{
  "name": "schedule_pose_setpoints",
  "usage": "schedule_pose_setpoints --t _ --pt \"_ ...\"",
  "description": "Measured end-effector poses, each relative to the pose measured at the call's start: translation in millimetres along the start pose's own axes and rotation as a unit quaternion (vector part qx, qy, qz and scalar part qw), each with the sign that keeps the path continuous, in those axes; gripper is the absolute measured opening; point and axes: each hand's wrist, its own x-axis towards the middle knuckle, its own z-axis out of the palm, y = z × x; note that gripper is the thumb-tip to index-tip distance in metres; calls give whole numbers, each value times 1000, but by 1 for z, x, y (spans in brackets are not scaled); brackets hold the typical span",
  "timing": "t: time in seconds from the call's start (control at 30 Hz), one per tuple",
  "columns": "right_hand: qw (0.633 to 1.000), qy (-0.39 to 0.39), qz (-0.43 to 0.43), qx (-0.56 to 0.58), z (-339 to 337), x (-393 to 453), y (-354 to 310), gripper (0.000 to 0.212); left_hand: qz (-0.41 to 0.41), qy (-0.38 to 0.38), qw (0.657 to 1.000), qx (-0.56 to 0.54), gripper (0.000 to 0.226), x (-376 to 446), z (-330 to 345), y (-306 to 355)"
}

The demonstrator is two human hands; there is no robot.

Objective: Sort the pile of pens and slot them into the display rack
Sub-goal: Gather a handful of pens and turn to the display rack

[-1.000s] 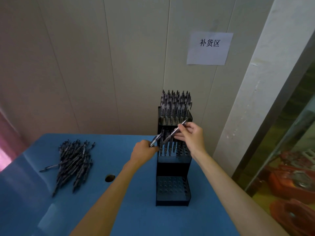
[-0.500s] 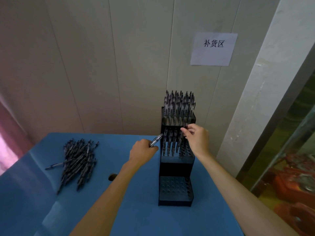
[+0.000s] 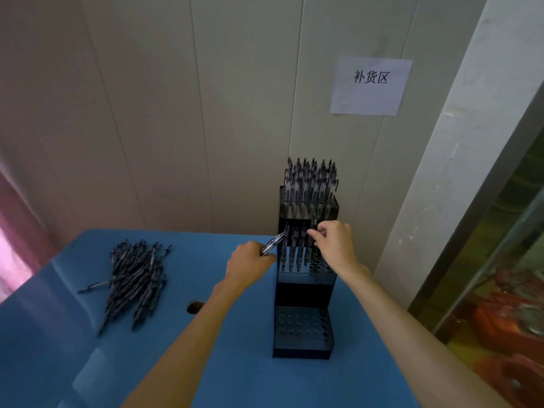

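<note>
1. Display rack [image 3: 306, 290] upright on the blue bench [image 3: 241, 363], at its far side against the wall: top tier packed with pens, middle tier part filled along its left side, bottom tier all open holes.
2. Pile of pens [image 3: 132, 278] well apart from the rack, loose and crisscrossed at the left of the bench, one stray poking out to the left.
3. Left hand [image 3: 248, 265] just beside the middle tier, grip closed around spare pens [image 3: 272, 244] whose ends jut up toward the rack; exact count impossible to tell.
4. Right hand [image 3: 335, 245] over the middle tier, thumb and forefinger pinched on the upper end of a single pen [image 3: 312, 231], held roughly upright above the holes; tip hidden among neighbours, so seated or not cannot be told.
5. Handling, judged: light, stiff, slim, smooth barrels, likely to roll or slide within a bundle; not fragile, though clips can snag on neighbours.
6. Best hold, judged: a pinch near the clip end, leaving the tip free to find a hole, then a straight drop without knocking the standing row.
</note>
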Motion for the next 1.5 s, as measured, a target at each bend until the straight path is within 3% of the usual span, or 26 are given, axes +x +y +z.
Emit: schedule_pose_setpoints --t 0.3,0.63,0.77,0.87,1.1,1.33,1.37,1.5 --pt "998 -41 37 -34 12 -19 10 38 5 -9 1000 -5 45 -1 6 3" --pt "995 -23 93 0 -10 -27 -11 14 5 -9 1000 11 41 -1 10 20" --pt "964 -105 158 186 -19 -32 -32 8 5 8 1000 25 33 -2 13 29" --pt "943 -152 140 261 -16 -38 -45 12 15 13 998 59 27 -6 16 35" --pt "942 -79 133 299 -9 -40 -47 18 43 29 993 109 21 -9 18 49" --pt "876 5 199 440 -21 -27 -41 10 50 19 991 119 15 -4 15 51" --pt "879 25 191 437 -24 -24 -37 10 50 15 991 124 15 -3 15 50" --pt "947 85 95 294 -37 -13 -14 9 41 30 990 128 29 2 14 41"
